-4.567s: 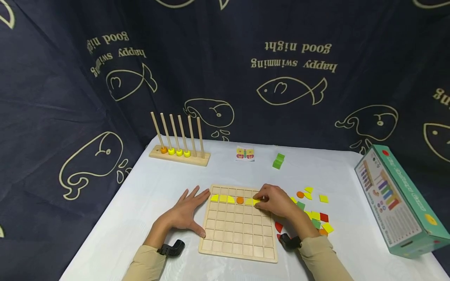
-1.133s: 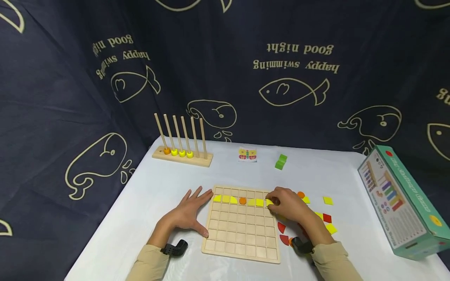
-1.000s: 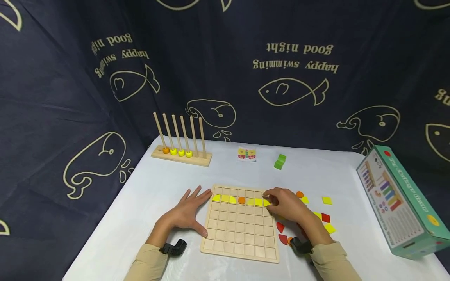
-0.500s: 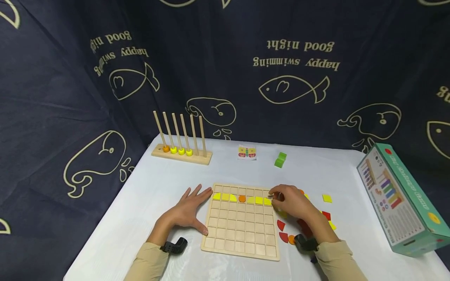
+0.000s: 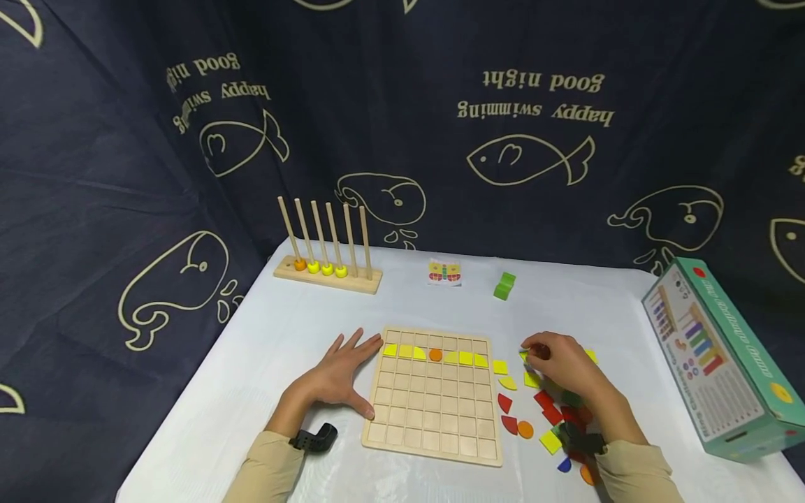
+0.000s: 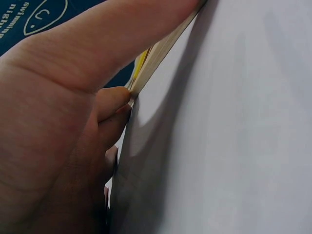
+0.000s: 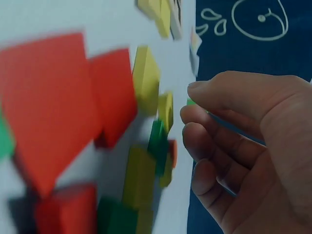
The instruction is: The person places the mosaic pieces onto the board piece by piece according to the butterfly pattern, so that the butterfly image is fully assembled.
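My left hand, fingers spread, rests against the left edge of a wooden grid board. In the left wrist view, the thumb and fingers of the left hand are at the board's side. Along the board's second row lie several yellow tiles, with an orange disc in the middle. My right hand hovers over loose tiles right of the board, near a yellow tile. In the right wrist view, the fingers of the right hand are loosely bent, with no tile visible between them.
Loose red tiles, orange discs and a blue piece lie around the right forearm. Behind stand a peg rack, a butterfly card and green blocks. A teal box is at far right.
My right hand has let go of a yellow tile at the row's right end and moved right, over the loose tiles. The left hand has stayed at the board's edge.
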{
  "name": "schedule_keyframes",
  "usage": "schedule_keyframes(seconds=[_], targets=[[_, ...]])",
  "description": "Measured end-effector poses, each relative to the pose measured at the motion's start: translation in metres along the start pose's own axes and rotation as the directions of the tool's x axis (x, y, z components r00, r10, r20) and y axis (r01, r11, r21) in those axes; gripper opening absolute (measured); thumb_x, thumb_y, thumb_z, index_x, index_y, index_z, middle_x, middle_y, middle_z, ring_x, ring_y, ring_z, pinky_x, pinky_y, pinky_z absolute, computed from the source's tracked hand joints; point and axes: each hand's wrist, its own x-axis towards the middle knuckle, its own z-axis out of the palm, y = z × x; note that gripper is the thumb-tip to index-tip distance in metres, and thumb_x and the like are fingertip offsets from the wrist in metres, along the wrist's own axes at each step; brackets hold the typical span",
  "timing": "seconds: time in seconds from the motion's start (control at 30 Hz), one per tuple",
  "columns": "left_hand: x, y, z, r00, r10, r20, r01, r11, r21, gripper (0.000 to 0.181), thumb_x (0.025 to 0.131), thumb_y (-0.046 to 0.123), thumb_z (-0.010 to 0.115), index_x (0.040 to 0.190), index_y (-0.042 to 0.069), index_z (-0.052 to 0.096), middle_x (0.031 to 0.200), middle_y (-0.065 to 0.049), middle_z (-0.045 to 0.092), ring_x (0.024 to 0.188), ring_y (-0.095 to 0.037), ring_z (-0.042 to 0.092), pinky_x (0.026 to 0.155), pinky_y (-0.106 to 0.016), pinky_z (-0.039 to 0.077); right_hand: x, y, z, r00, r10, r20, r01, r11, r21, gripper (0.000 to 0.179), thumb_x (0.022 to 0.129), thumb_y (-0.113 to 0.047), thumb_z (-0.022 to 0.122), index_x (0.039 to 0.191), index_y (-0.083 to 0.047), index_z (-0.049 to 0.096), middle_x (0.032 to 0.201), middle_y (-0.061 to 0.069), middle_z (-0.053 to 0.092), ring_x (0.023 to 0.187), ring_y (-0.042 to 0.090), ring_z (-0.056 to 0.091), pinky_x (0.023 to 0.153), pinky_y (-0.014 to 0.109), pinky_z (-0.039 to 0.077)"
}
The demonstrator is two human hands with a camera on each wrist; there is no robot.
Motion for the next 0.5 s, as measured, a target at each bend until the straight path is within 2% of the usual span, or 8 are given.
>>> schedule_keyframes(seconds=[0.23,0.4,0.5], targets=[[0.000,0.000,0.002,1.000,0.013,-0.009,-0.013,1.000,-0.003,0.136,0.047,0.078,0.075,0.154,0.011,0.024,0.158,-0.004,0.022,0.145,-0.033,0.005,0.113,-0.056,0.001,-0.011,0.021,-0.007,0.999,0.034,-0.015,-0.034,0.999,0.010,0.027,0.084,-0.015,0.074,0.109,-0.005,0.070,0.088,0.001,0.062,0.078,0.019,0.054,0.073,0.034,0.053],[-0.003,0.000,0.003,1.000,0.008,-0.004,-0.008,1.000,-0.011,0.137,0.046,0.078,0.076,0.154,0.011,0.024,0.158,-0.004,0.021,0.144,-0.034,0.005,0.113,-0.056,0.001,-0.017,0.034,-0.013,0.997,0.073,0.003,-0.073,0.997,0.003,0.031,0.085,-0.018,0.073,0.113,-0.005,0.069,0.094,0.004,0.062,0.078,0.020,0.053,0.066,0.030,0.053],[-0.001,0.000,0.002,1.000,0.016,-0.017,-0.016,1.000,-0.011,0.136,0.047,0.078,0.075,0.154,0.011,0.024,0.158,-0.004,0.022,0.144,-0.034,0.005,0.113,-0.056,0.001,-0.017,0.040,-0.017,0.997,0.070,-0.013,-0.070,0.997,-0.012,0.031,0.085,-0.018,0.072,0.113,-0.005,0.069,0.096,0.006,0.061,0.080,0.021,0.053,0.066,0.032,0.053]])
